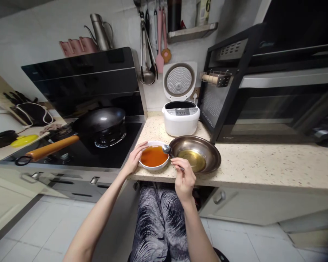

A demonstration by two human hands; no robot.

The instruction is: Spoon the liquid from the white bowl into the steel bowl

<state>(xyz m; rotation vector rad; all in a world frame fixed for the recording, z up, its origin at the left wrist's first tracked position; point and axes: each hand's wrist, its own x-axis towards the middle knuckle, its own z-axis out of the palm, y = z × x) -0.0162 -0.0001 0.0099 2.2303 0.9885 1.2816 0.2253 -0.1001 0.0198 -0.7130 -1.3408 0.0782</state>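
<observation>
Spoon (166, 149), pinched by right hand (186, 177), slants head-first toward bowl (153, 168); left hand (133, 158), fingers extended, touches bowl; pan (212, 157) right of bowl, cooker (180, 124) behind.

Spoon handle (172, 155) partly behind right hand (185, 177)

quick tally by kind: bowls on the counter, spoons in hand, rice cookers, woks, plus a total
Bowls on the counter: 2, the white bowl and the metal bowl
Spoons in hand: 1, the spoon in the right hand
Rice cookers: 1, the white rice cooker
Woks: 1, the black wok on the stove
Total: 5
</observation>
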